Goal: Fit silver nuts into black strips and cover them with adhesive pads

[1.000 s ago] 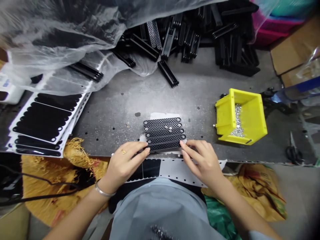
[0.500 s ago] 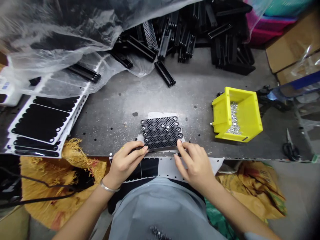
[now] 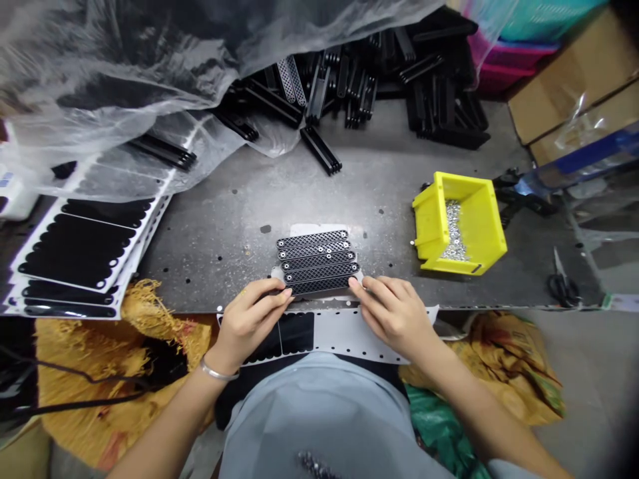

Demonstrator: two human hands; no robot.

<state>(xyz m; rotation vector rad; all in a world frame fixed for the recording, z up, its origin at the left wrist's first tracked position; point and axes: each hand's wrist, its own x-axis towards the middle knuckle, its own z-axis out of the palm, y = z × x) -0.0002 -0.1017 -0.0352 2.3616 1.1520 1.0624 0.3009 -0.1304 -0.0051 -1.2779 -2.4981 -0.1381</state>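
Your left hand point(image 3: 254, 319) pinches one end of the nearest black strip point(image 3: 319, 287) and your right hand point(image 3: 397, 319) holds the other – it lies crosswise between your fingertips. Just beyond your grip sit four more strips point(image 3: 319, 261), side by side – and well to its right, a yellow bin point(image 3: 486, 245) of small metal pieces point(image 3: 453, 233)

R hand point(image 3: 399, 320) has thumb drawn back a bit vs 0.5 s ago; cam view's swung R.
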